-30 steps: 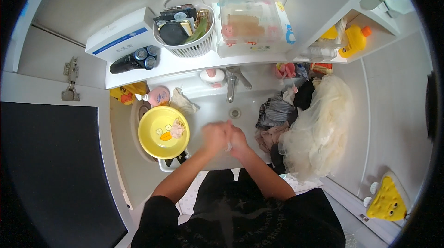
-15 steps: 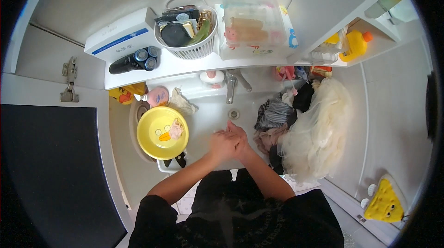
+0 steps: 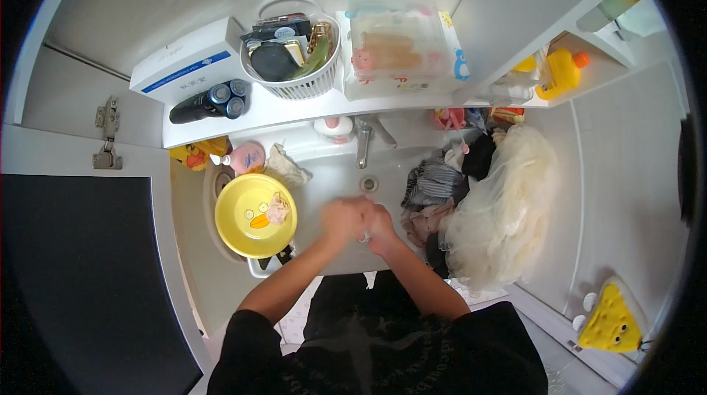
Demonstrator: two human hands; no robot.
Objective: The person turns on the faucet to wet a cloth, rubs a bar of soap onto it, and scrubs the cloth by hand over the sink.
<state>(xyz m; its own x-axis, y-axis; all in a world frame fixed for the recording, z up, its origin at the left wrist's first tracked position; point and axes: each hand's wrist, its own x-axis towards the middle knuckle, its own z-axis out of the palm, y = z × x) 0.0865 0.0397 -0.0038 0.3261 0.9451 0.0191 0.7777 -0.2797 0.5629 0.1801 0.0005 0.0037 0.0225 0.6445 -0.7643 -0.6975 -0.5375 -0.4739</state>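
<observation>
Over the white sink [image 3: 324,181], my two hands meet in front of the drain [image 3: 368,184]. My left hand [image 3: 342,220] is smeared by motion, so its fingers cannot be told apart. It presses against my right hand [image 3: 379,226], which is closed beside it. A small whitish bit [image 3: 364,237] shows below where they meet; what it is cannot be made out. Left of the hands sits a yellow basin [image 3: 236,229] with a duck face inside and a crumpled pale pink cloth [image 3: 278,209] in it. To the right lies a striped grey garment [image 3: 434,181] among other clothes.
A heap of cream tulle [image 3: 501,211] covers the sink's right side. The faucet [image 3: 364,145] stands at the back beside a white soap dispenser [image 3: 333,127]. A pink pump bottle [image 3: 247,157] and a cloth [image 3: 286,167] are behind the basin. Above is a shelf with a white basket [image 3: 302,87].
My left hand has shifted slightly left and blurred. My hands, joined with fingers stretched forward before, are now drawn a little nearer to me. The whole view has shifted slightly.
</observation>
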